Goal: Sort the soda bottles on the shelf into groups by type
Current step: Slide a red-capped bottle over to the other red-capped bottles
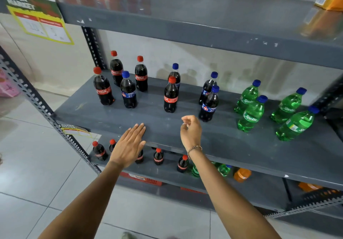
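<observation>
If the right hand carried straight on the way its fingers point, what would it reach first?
Probably the red-capped cola bottle, standing just ahead and slightly left of the right hand; depth is hard to judge.

Two bare forearms, no sleeves in view, reach in from below. The right hand carries a thin chain bracelet at the wrist, seemingly gold-toned metal with small links. The left hand wears nothing: no ring, watch or band shows.
</observation>
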A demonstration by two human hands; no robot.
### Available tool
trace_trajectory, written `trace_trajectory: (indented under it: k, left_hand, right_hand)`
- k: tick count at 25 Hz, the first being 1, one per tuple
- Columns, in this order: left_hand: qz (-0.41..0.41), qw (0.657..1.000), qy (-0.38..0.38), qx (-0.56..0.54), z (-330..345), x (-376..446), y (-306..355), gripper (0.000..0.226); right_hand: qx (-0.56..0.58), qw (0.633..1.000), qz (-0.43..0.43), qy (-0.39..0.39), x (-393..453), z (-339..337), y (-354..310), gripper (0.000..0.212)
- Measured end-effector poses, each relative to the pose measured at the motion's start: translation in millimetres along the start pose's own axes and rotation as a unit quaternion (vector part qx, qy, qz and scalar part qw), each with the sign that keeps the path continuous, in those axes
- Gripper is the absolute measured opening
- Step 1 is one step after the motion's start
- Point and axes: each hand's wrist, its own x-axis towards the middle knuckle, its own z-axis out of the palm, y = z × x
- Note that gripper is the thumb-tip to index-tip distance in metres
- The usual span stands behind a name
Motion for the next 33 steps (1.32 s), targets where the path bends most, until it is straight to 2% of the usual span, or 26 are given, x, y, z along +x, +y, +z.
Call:
trace_trajectory:
  k: [3,6,13,21,33]
  left_hand:
    - [-0.053,0.998,0.012,-0.013,-11,-6,-54,0.07]
    - [-0.08,0.997,0.01,-0.009,-20,-16,-98,0.074]
    - [-0.049,0.999,-0.011,-0.001,-22,-17,-130,0.067]
    - [-0.05,0.998,-0.004,-0.027,-9,-18,-139,0.064]
    - [-0.041,0.998,0.017,-0.051,-6,-17,-141,0.064]
  right_hand:
    - [0.001,0.999,0.012,-0.038,14,33,-21,0.024]
    - [0.001,0.998,0.028,-0.053,29,54,-33,0.038]
    - [0.012,0.994,0.097,-0.044,49,84,-39,0.063]
    - [0.003,0.993,0.113,-0.02,31,94,-42,0.052]
    - [0.017,0.992,0.088,-0.091,-43,129,-71,0.053]
